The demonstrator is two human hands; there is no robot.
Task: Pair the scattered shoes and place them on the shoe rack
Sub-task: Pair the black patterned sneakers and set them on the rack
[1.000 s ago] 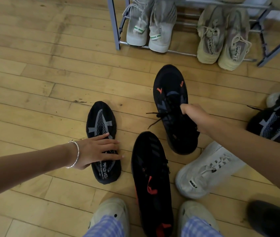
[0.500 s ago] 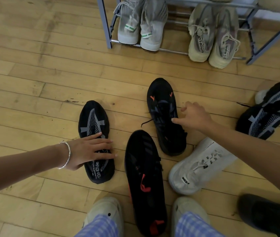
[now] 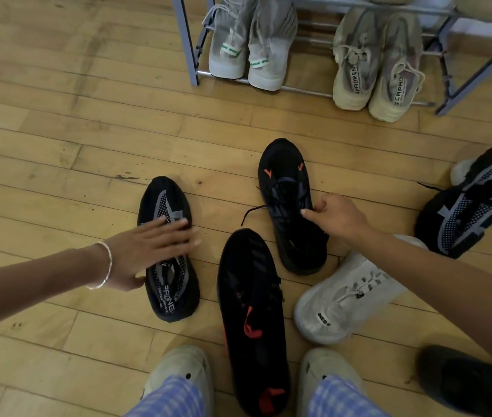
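1. Black shoe with orange marks [image 3: 291, 203] flat on the wood floor [image 3: 58, 152], toe toward the shoe rack [image 3: 186, 40], lace trailing off to its left
2. Right hand [image 3: 336, 218] at that shoe's right edge, fingers curled loosely, fingertip touching the upper, not really gripping anything
3. Matching black and red shoe [image 3: 253, 320] just beside it, nearer the feet, toe pointing the same way
4. Left hand [image 3: 148, 251] open, fingers spread flat across the black and grey mesh shoe [image 3: 168, 251], bracelet [image 3: 103, 266] on the wrist
5. Other black and grey mesh shoe [image 3: 473, 200] well apart at far right, white sneaker [image 3: 347, 296] under the right forearm
6. Two pale pairs on the rack's bottom rail: grey high-tops [image 3: 250, 43], beige sneakers [image 3: 377, 64]
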